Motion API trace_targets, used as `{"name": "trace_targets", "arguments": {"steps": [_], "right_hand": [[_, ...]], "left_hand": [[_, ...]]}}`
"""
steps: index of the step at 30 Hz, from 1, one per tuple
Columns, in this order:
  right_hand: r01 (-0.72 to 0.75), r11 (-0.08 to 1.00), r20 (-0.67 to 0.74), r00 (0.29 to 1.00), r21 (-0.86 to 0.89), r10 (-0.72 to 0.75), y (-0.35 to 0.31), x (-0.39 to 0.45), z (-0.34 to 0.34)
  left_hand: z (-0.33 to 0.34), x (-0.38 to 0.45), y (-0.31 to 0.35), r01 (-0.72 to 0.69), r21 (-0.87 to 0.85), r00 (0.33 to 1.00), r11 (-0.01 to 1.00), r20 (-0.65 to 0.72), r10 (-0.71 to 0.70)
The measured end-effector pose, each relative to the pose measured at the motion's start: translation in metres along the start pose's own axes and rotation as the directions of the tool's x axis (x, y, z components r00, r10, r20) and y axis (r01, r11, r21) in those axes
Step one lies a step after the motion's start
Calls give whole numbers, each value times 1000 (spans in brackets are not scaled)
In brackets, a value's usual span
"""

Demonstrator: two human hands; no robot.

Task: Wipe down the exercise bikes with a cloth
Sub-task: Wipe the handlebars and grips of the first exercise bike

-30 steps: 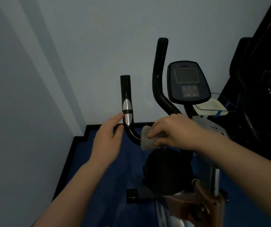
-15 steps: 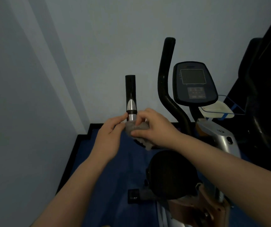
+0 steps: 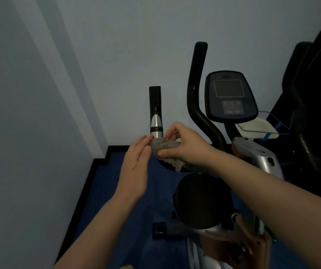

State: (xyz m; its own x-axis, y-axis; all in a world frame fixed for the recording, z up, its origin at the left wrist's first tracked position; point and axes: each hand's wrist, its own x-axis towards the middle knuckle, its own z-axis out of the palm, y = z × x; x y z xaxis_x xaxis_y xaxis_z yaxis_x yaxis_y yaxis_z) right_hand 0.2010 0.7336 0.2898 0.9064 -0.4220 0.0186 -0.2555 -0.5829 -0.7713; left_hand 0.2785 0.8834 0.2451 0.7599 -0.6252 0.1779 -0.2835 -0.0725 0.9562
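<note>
An exercise bike stands in front of me with a black left handlebar (image 3: 155,105) that has a silver sensor band, a taller black bar (image 3: 196,90) to its right and a console (image 3: 230,96). My right hand (image 3: 185,144) presses a grey cloth (image 3: 163,145) around the left handlebar just below the silver band. My left hand (image 3: 136,166) is flat with fingers extended, its fingertips touching the cloth and the handlebar from the left. The black seat (image 3: 202,200) lies below my hands.
Pale walls meet in a corner at the left, close to the handlebar. Blue floor (image 3: 105,191) with a black skirting runs below. A white tray (image 3: 256,128) sits behind the console. Another dark machine (image 3: 315,113) stands at the right.
My right hand has slid the cloth leftward and up the handlebar's bend to just below the silver band. My left hand has stayed beside the bar, now touching the cloth.
</note>
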Motion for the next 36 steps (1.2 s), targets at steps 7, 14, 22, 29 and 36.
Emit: {"name": "trace_targets", "arguments": {"steps": [7,14,22,29,36], "right_hand": [[248,762,351,936,-598,-29,5,-24,-62],[266,780,386,922,-567,-33,10,-24,-48],[336,778,434,896,-531,-91,14,-37,-63],[243,856,312,945,-456,-102,7,-27,-43],[386,753,350,911,-534,-219,13,-57,-64]], "left_hand": [[10,2,5,-246,309,969,919,83,232],[9,3,-6,-352,293,934,889,167,315],[2,5,-7,-317,253,939,914,223,264],[12,-6,-5,-256,201,960,946,163,225],[18,14,24,-359,618,903,699,41,428]]}}
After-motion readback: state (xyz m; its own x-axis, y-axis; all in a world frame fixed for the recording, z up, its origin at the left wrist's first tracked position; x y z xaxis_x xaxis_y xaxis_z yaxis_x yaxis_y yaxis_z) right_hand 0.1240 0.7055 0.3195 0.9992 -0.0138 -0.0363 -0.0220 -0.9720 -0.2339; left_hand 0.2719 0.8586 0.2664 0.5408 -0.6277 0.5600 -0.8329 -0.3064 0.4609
